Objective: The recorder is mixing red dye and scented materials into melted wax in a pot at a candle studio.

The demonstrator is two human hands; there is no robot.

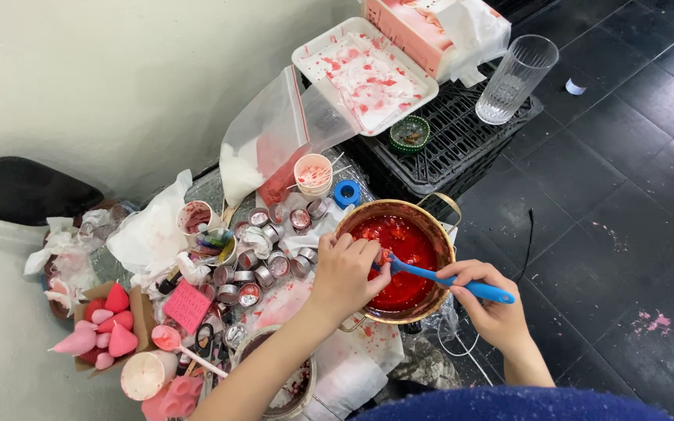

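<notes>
A copper-rimmed pot (396, 259) of glossy red melt sits on the cluttered worktop's right edge. The left hand (346, 271) dips curled fingers inside; the right hand (490, 310) clamps the blue spatula (446, 279).

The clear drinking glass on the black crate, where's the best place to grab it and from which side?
Grip the glass around its mid wall from the floor side, probably. It stands upright, its ribbed sides give purchase, and the tissue box crowds its other side.
</notes>
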